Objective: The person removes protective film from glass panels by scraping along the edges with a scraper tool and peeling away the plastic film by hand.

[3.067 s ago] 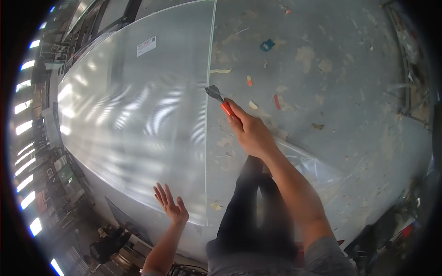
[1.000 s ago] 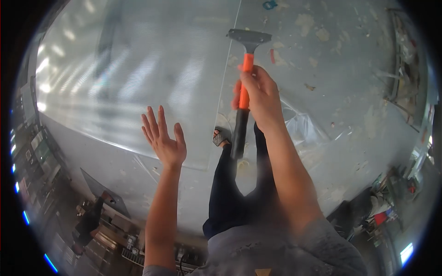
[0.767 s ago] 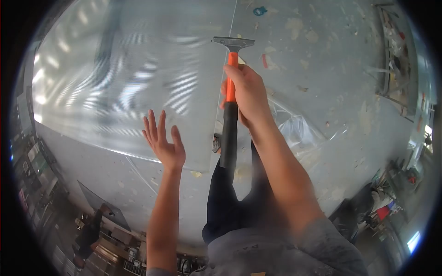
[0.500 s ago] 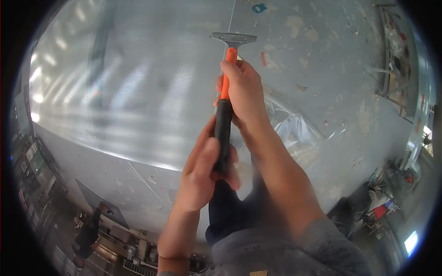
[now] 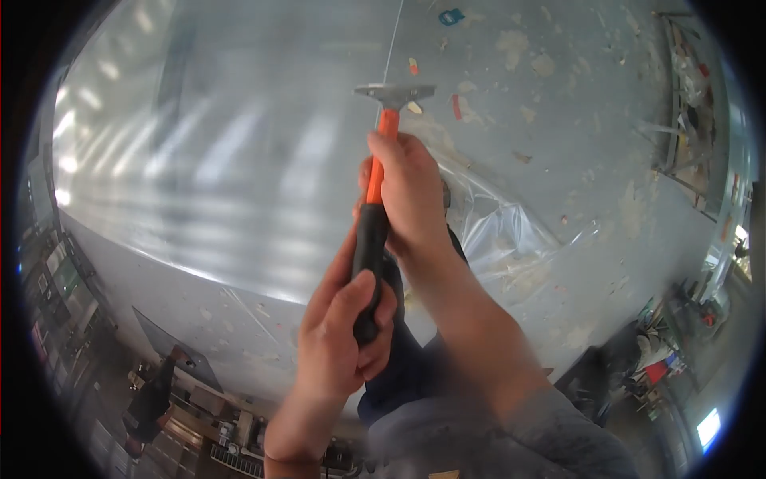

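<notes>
A scraper (image 5: pixel 375 180) with a wide metal head, an orange shaft and a black grip points away from my body. My right hand (image 5: pixel 408 191) is wrapped round the orange shaft below the head. Lower down, my left hand (image 5: pixel 343 335) closes round the black grip. Beneath and to the left lies a large translucent ribbed sheet (image 5: pixel 215 152); the scraper's head is above its right edge. Whether the head touches anything cannot be told.
Clear plastic film (image 5: pixel 503 227) lies on the grey floor (image 5: pixel 574 160) at right, with scraps and a blue item (image 5: pixel 451 17) beyond. Another person (image 5: pixel 152 407) is at lower left near a workbench. A metal rack (image 5: pixel 690 112) stands at far right.
My left hand, earlier spread open over the sheet, has moved right and closed round the black grip. The scraper, angled near the sheet's edge at first, now points forward and has shifted slightly left.
</notes>
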The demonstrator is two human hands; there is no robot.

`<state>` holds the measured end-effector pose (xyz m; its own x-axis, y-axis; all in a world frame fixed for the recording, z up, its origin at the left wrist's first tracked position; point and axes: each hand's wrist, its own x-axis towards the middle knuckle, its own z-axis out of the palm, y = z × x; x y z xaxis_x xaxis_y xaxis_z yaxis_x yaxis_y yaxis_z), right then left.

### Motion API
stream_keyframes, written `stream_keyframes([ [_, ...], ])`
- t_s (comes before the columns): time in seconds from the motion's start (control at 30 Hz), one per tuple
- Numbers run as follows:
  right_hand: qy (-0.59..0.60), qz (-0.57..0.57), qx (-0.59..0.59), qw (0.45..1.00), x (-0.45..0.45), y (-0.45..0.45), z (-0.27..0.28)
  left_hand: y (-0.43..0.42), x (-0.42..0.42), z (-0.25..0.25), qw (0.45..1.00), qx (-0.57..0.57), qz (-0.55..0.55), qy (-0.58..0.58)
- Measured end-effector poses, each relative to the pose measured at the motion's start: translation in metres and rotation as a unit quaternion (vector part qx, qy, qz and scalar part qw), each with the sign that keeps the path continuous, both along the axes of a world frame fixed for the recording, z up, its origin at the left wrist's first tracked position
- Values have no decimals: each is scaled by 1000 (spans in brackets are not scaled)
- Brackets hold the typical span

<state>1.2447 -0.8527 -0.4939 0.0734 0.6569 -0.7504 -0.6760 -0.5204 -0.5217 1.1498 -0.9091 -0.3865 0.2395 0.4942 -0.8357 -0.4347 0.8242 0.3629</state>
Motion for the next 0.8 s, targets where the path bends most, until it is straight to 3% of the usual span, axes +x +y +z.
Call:
stream_keyframes([
  [0.13,-13,-18,1,1000,5,21,-6,3,1,-9,998,36,-31,39],
  [0.4,-10,-1,36,999,19,26,-11,-7,8,-20,1000,17,-14,9],
  [0.53,-96,-81,107,986,43,63,-38,36,5,-57,973,180,-96,107],
  [0.6,-109,-72,105,986,76,50,-54,30,-23,-71,911,312,-103,251],
  [0.7,-51,-24,70,996,107,-12,-77,9,-95,-109,723,358,-163,568],
  [0.73,-31,-2,64,997,110,-37,-83,-3,-123,-122,666,345,-195,632],
  [0.77,-13,17,60,998,108,-61,-87,-13,-144,-132,665,346,-204,630],
  [0.8,-39,50,26,998,97,-89,-83,-21,-164,-143,588,375,-239,676],
])
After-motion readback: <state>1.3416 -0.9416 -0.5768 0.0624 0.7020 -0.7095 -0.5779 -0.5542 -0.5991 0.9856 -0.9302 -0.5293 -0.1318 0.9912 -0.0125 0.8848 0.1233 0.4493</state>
